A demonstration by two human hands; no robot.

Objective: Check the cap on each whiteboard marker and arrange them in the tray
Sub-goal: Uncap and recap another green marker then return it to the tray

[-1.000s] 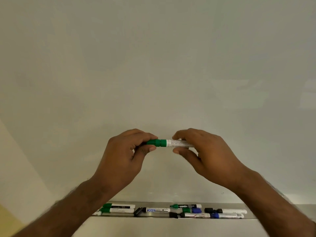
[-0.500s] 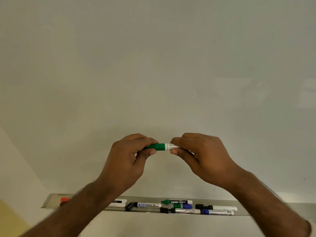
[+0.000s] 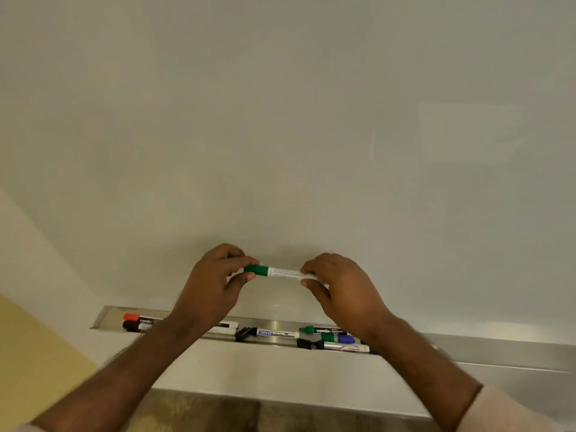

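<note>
Both hands held 1 white-barrelled whiteboard marker with a green cap (image 3: 282,272) level in front of the pale, glossy whiteboard (image 3: 280,120), well above the long brushed-metal tray (image 3: 498,347) fixed along the board's lower edge. The left hand (image 3: 212,288) pinched the green cap (image 3: 257,269) between thumb and curled fingers, the cap sitting on the barrel. The right hand (image 3: 343,291) pinched the opposite end of the printed barrel between thumb and forefinger, its other fingers folded under. The marker tilted very slightly down toward the right hand.

In the tray, near its left end, lay a red-capped marker (image 3: 137,317) with a black-capped marker (image 3: 137,325) just in front of it, both partly hidden by the left forearm. A white marker barrel (image 3: 226,327) showed to the right of that forearm. Toward the tray's middle lay a black-capped marker printed DOMS (image 3: 268,333), tilted a little. Right of it lay a green-capped marker printed camlin (image 3: 322,330), then a marker with green and blue parts (image 3: 338,338) just in front, and nearest the tray's front edge a black-capped marker with a silver barrel (image 3: 333,346). The right wrist hid whatever lay further along. A pale sleeve (image 3: 511,413) covered the right forearm at the lower right corner. A yellow wall patch (image 3: 31,353) showed at lower left.
</note>
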